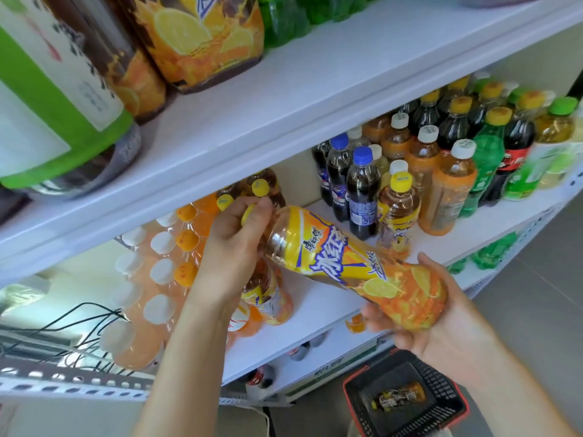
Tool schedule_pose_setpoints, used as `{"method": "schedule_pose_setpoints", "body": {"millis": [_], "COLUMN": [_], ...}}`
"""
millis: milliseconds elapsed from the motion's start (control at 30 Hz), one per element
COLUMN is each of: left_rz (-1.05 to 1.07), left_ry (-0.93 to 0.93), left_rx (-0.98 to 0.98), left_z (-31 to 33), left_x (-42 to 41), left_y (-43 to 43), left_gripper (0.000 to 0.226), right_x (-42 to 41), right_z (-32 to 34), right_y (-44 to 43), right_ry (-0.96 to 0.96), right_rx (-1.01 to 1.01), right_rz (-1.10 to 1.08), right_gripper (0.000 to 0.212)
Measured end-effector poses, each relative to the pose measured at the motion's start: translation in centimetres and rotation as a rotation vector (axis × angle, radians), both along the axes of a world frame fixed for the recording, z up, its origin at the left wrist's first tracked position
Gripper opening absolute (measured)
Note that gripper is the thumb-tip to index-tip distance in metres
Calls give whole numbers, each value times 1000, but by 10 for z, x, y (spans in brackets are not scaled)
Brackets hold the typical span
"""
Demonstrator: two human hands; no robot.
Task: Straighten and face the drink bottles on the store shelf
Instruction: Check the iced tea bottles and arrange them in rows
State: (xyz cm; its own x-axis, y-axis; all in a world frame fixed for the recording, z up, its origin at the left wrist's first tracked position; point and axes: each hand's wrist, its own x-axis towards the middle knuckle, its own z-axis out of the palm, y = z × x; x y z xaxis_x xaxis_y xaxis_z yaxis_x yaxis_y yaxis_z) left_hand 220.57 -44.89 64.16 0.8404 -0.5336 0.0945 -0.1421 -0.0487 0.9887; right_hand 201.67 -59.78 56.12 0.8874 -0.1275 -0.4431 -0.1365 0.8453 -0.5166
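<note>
A yellow-labelled iced tea bottle (pixel 347 266) lies tilted in the air in front of the middle shelf (pixel 315 298), cap toward the left. My left hand (pixel 233 247) grips its neck and yellow cap. My right hand (pixel 441 316) cups its base from below, fingers curled round it. Behind it on the shelf stand more iced tea bottles (pixel 398 212), blue-capped cola bottles (pixel 359 190), orange-labelled tea bottles (pixel 448 190) and a green soda bottle (pixel 482 165). To the left stand rows of pale orange drink bottles (pixel 157 294).
The upper shelf (pixel 284 99) overhangs with large bottles (pixel 202 39) on it. A red and black shopping basket (pixel 407 398) on the floor at lower right holds one bottle. Black cables (pixel 72 326) run at the left. A lower shelf holds more bottles.
</note>
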Motion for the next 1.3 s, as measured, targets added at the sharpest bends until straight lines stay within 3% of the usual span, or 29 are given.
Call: {"method": "schedule_pose_setpoints", "body": {"millis": [133,267,400,567,733,833,1067,1200,1300], "left_rz": [199,228,-2,-11,109,197,119,57,-9], "left_ry": [-74,-3,98,168,83,34,89,124,101], "left_rx": [53,65,-11,-110,-120,-54,-38,-73,-83], "left_z": [-1,-3,0,-6,-3,-4,1,3,5], "left_x": [5,8,11,11,12,13,16,21,23], "left_y": [-1,3,10,11,6,5,11,16,18], "left_gripper": [25,31,14,18,21,24,25,20,18], "right_x": [2,-1,0,8,13,13,11,15,17], "right_z": [-3,0,2,-3,-11,-13,-11,-10,-12], "right_y": [3,0,0,8,12,10,9,13,13], "right_ry": [-173,-259,-179,60,-86,-204,-162,-122,-63], "right_rx": [-275,-417,-383,-311,-230,-333,-354,-308,-298], "right_rz": [-70,-113,-127,8,-6,-28,-46,-27,11], "right_gripper": [45,61,43,76,59,56,52,69,71]}}
